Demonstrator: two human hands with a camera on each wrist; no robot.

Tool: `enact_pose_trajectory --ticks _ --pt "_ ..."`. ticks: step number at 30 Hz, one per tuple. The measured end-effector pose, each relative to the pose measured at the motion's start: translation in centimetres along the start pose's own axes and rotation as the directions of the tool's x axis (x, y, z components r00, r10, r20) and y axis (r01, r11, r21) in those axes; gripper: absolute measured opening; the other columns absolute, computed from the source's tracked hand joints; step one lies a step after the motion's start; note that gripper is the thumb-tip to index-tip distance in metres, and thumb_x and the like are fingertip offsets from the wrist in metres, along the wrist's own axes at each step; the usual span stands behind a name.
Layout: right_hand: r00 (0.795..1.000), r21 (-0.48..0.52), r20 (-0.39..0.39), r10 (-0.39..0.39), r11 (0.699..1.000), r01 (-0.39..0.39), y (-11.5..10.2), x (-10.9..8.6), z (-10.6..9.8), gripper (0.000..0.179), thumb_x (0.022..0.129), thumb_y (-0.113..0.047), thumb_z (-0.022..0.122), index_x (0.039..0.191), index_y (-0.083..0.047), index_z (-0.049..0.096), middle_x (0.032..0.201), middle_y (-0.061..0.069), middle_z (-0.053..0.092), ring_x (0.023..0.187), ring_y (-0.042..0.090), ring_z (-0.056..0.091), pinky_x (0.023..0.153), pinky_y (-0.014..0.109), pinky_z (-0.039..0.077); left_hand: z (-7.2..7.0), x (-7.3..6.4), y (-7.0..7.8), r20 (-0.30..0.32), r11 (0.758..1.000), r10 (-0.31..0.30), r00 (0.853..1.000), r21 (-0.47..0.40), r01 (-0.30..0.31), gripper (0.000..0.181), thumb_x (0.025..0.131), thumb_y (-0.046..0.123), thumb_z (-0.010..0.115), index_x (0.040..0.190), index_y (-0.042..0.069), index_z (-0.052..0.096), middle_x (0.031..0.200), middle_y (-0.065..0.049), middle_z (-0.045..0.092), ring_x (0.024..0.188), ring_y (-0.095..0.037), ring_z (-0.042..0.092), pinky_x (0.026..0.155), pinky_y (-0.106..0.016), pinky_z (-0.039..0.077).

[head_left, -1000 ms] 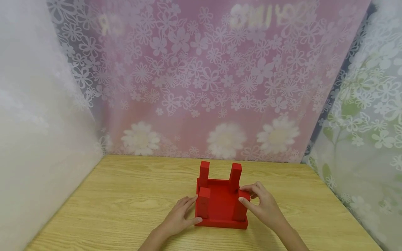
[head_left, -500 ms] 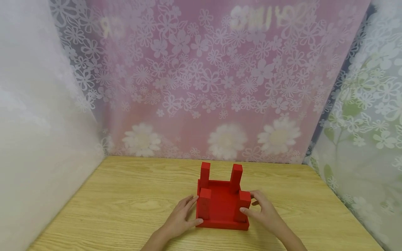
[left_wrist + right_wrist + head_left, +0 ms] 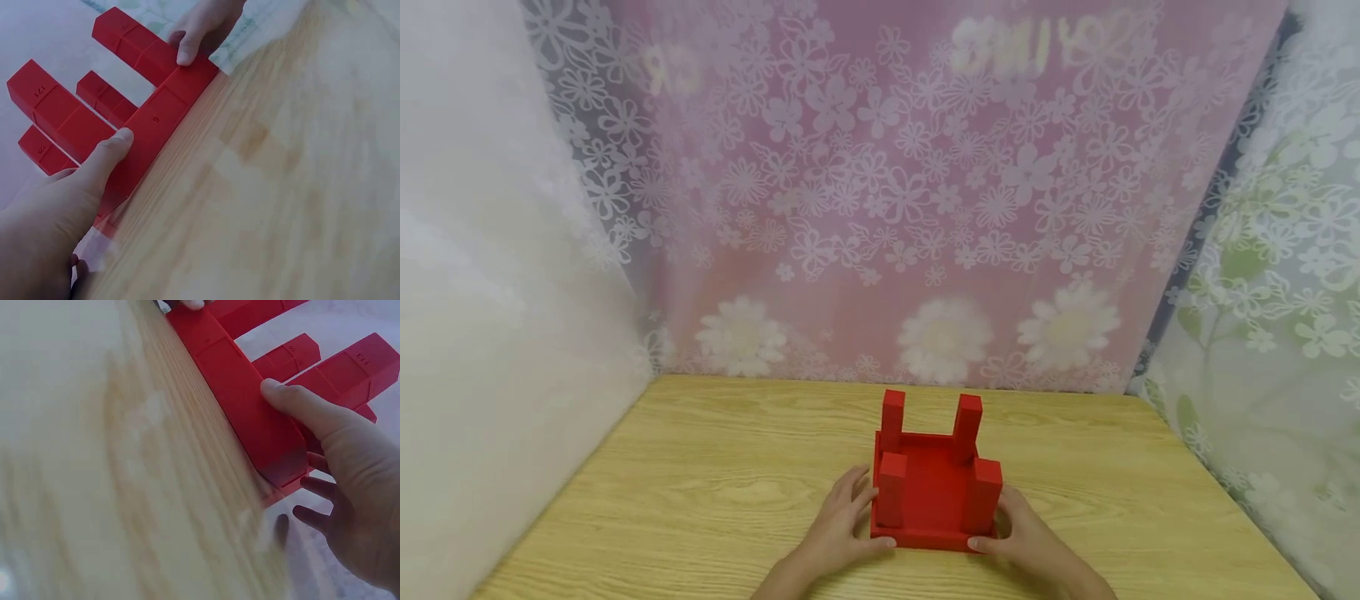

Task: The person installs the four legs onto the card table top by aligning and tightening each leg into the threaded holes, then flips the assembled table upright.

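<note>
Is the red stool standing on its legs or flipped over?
Flipped over: the red stool lies seat-down on the table, four legs pointing up, left hand and right hand gripping its sides.

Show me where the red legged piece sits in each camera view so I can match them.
Head: red legged piece bottom centre, on the wooden table.
Left wrist: upper left.
Right wrist: upper right.
Shared landmark: its near edge, a thumb at each end.

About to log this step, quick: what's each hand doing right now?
Left hand: holds the red block frame at its left side, thumb on the near edge.
Right hand: holds the same frame at its right side, thumb on the near edge.
</note>
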State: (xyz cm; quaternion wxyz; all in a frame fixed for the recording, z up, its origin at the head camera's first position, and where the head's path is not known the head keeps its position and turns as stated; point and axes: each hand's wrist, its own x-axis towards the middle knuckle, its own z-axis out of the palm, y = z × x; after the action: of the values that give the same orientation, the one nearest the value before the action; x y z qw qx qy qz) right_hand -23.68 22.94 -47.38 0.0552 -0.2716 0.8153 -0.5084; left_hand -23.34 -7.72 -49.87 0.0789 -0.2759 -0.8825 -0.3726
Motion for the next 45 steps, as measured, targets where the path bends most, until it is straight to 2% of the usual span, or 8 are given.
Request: enact_pose_trajectory --ticks 2,4,9,13,29,33,38,45 --pt "0.999 0.059 0.022 -0.024 0.998 0.023 0.5 0.0 0.2 0.068 0.078 -0.016 0.074 0.136 -0.009 0.040 0.134 0.010 0.041 0.119 0.027 0.039 0.096 0.033 0.037 0.3 0.0 0.1 0.000 1.000 0.000 1.000 0.026 0.000 0.081 0.074 0.062 0.062 0.126 0.000 0.053 0.144 -0.012 0.024 0.132 -0.032 0.017 0.098 -0.058 0.025" --pt "1.000 0.007 -0.006 -0.029 1.000 0.029 0.8 -0.2 0.5 0.069 0.077 -0.022 0.076 0.135 -0.010 0.041 0.131 0.009 0.041 0.116 0.025 0.040 0.094 0.031 0.038 0.6 0.1 0.2 -0.005 0.998 0.003 1.000 0.055 -0.003 0.081 0.074 0.062 0.062 0.125 -0.002 0.054 0.144 -0.012 0.025 0.132 -0.033 0.016 0.098 -0.058 0.024" --pt "0.993 -0.187 -0.114 0.027 0.981 -0.048 1.2 -0.7 0.9 0.071 0.070 -0.039 0.079 0.127 -0.010 0.050 0.128 0.007 0.039 0.115 0.027 0.033 0.095 0.054 0.029 1.1 0.1 0.1 -0.028 0.996 0.016 0.999 0.086 -0.013 0.076 0.075 0.060 0.063 0.119 -0.002 0.057 0.142 -0.012 0.029 0.131 -0.035 0.019 0.098 -0.057 0.024" --pt "0.989 -0.161 -0.137 0.059 0.984 -0.081 1.3 -0.8 1.2 0.066 0.069 -0.035 0.080 0.124 -0.007 0.054 0.130 0.011 0.036 0.118 0.032 0.030 0.094 0.061 0.026 1.2 0.0 0.0 -0.037 0.999 0.020 0.999 0.034 -0.019 0.073 0.074 0.058 0.065 0.117 -0.001 0.059 0.141 -0.011 0.031 0.130 -0.035 0.019 0.098 -0.058 0.024" --pt "0.977 -0.066 -0.181 0.109 0.990 -0.123 1.0 -0.9 1.8 0.058 0.068 -0.028 0.082 0.119 -0.011 0.060 0.132 0.007 0.035 0.122 0.028 0.028 0.097 0.054 0.028 1.4 -0.2 -0.7 -0.065 0.992 0.027 0.998 -0.123 -0.035 0.069 0.073 0.052 0.070 0.119 0.003 0.060 0.143 -0.007 0.029 0.133 -0.034 0.014 0.097 -0.061 0.023" --pt "0.973 -0.012 -0.198 0.118 0.992 -0.123 0.8 -1.0 1.6 0.055 0.068 -0.024 0.082 0.117 -0.013 0.061 0.136 0.005 0.031 0.126 0.028 0.023 0.099 0.056 0.024 1.4 0.0 -0.5 -0.087 0.980 0.037 0.995 -0.194 -0.053 0.065 0.073 0.049 0.072 0.119 0.005 0.060 0.145 -0.005 0.026 0.134 -0.034 0.008 0.097 -0.061 0.023" --pt "0.960 0.102 -0.203 0.194 0.979 -0.176 -0.1 -1.1 1.2 0.058 0.070 -0.018 0.081 0.122 -0.008 0.058 0.140 0.010 0.026 0.130 0.033 0.018 0.100 0.057 0.020 1.2 0.3 -0.1 -0.084 0.963 0.031 0.996 -0.264 -0.053 0.049 0.074 0.046 0.073 0.107 0.011 0.063 0.146 0.002 0.022 0.135 -0.031 0.003 0.096 -0.063 0.023" --pt "0.960 0.016 -0.221 0.173 0.985 -0.174 -1.7 -0.8 0.4 0.062 0.074 -0.018 0.077 0.128 -0.004 0.052 0.140 0.016 0.030 0.129 0.038 0.022 0.096 0.065 0.019 -0.2 0.5 1.7 -0.054 0.908 -0.065 0.996 -0.417 0.037 0.051 0.077 0.035 0.074 0.116 0.005 0.058 0.144 0.002 0.024 0.133 -0.030 0.015 0.095 -0.062 0.024"
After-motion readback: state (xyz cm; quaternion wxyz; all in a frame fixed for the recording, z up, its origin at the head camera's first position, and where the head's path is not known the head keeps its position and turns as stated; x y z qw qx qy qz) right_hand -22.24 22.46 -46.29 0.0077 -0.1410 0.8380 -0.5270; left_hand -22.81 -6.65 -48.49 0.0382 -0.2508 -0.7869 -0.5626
